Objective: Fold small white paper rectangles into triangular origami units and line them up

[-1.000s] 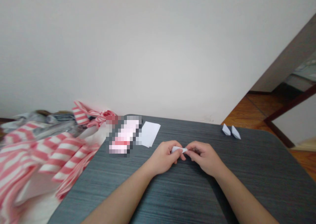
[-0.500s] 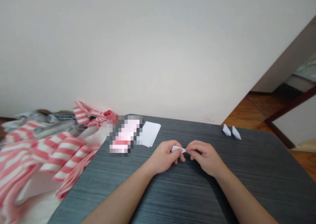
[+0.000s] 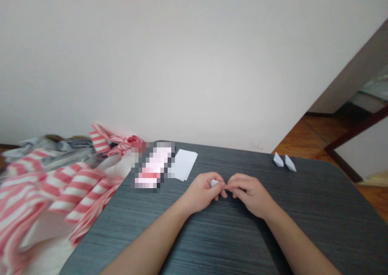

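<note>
Between my two hands, just over the dark table, is a small piece of folded white paper. My left hand is closed around it, with thumb and fingers covering most of the paper. The fingers of my right hand pinch together at the paper's right end, close to the left fingertips. Only a bit of white shows above the left thumb; the rest is hidden by fingers.
Two small folded white paper pieces stand at the table's back right. White paper sheets lie at the back left, beside a pixelated pink-and-white item. Red-striped cloth is heaped left of the table. A wall rises behind.
The right fingers have shifted slightly left toward the left thumb, and less of the folded paper shows. The other things stay in place.
</note>
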`<state>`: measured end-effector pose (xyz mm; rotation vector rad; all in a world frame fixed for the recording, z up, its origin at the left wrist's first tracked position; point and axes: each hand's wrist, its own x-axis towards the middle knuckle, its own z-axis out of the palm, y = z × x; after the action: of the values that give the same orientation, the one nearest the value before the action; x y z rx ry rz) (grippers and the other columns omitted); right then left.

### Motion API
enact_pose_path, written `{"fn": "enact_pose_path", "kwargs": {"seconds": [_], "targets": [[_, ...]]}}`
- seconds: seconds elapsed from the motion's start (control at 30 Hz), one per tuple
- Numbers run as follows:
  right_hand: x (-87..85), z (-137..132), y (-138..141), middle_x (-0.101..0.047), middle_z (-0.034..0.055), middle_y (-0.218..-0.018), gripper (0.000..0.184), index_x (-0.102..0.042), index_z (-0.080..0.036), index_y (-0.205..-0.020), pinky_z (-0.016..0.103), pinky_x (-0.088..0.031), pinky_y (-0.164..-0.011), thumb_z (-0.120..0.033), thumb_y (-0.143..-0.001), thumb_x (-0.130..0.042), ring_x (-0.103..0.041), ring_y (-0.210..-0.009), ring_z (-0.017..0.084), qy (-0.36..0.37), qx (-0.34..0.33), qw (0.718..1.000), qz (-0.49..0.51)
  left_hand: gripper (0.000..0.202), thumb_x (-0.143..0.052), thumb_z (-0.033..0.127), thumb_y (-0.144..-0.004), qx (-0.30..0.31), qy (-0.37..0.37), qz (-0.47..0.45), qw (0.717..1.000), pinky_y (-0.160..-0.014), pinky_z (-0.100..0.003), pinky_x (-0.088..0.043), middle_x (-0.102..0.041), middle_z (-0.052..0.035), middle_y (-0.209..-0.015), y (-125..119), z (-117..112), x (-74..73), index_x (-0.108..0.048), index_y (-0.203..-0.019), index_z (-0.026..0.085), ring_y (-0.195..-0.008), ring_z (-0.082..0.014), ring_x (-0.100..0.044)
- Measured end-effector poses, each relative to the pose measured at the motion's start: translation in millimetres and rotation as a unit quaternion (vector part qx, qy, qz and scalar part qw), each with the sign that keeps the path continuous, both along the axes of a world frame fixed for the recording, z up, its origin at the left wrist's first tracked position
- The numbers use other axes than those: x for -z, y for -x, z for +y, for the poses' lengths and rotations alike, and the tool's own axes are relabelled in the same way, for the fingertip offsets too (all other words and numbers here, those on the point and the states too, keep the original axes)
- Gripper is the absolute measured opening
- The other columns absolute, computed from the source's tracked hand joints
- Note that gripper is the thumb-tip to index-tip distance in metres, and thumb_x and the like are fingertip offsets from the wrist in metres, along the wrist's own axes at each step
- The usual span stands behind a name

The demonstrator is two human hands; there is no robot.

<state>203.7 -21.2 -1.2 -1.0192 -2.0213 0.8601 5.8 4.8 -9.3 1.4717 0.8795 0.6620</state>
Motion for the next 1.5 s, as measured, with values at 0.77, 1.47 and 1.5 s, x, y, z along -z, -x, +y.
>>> {"fn": "enact_pose_path", "kwargs": {"seconds": [0.77, 1.47, 1.5], "targets": [[0.8, -3.0, 1.3, -0.062, -0.0014, -0.065, 0.021, -0.064, -0.018, -0.071, 0.022, -0.040, -0.059, -0.018, -0.089, -0.053, -0.055, -0.061, 0.012, 0.077, 0.053, 0.994, -0.065, 0.020, -0.054, 0.032, -0.089, 0.011, -0.042, 0.045, 0.998, -0.055, -0.020, -0.041, -0.072, -0.0040, -0.075, -0.6, -3.4, -4.8, -0.064, -0.083, 0.015, -0.058, -0.0113, -0.056], [-0.7, -2.5, 0.4, -0.063, -0.0008, -0.069, 0.018, -0.063, -0.018, -0.074, 0.023, -0.040, -0.062, -0.020, -0.089, -0.054, -0.055, -0.064, 0.013, 0.063, 0.063, 0.995, -0.053, 0.017, -0.055, 0.031, -0.089, 0.002, -0.051, 0.043, 0.998, -0.052, -0.020, -0.040, -0.067, -0.0005, -0.069, 0.9, -3.4, -5.6, -0.064, -0.090, 0.016, -0.055, -0.0100, -0.054], [-0.6, -2.3, -0.5, -0.062, -0.0010, -0.068, 0.018, -0.062, -0.018, -0.073, 0.023, -0.040, -0.061, -0.019, -0.089, -0.054, -0.055, -0.063, 0.013, 0.060, 0.072, 0.994, -0.047, 0.018, -0.055, 0.033, -0.090, -0.008, -0.044, 0.030, 0.999, -0.051, -0.019, -0.040, -0.064, 0.0011, -0.065, 0.6, -3.0, -4.0, -0.063, -0.095, 0.017, -0.053, -0.0101, -0.053]]}}
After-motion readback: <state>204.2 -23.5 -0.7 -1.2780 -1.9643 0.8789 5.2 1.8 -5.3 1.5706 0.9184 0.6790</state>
